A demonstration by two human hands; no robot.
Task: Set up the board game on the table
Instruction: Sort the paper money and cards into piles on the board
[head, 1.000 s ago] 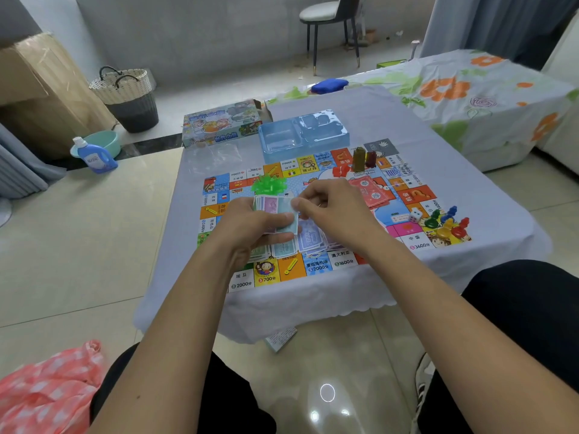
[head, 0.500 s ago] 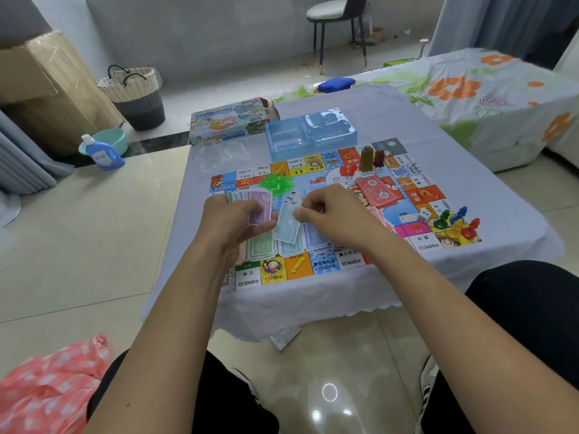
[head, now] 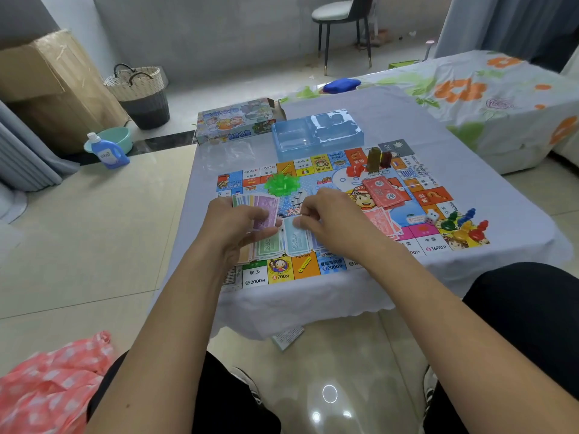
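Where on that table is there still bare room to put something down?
Bare cloth lies right of the game board toward the table edge, and behind the blue tray. The board's near middle is crowded: both hands, banknote piles and red cards.

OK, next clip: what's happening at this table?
A person is sorting play money while setting up a board game. The left hand grips a fanned stack of banknotes, and the right hand pinches a light blue note over the piles lying on the near part of the game board. Green plastic pieces, red cards, a die and coloured pawns already sit on the board. The blue plastic tray and game box lie beyond it.
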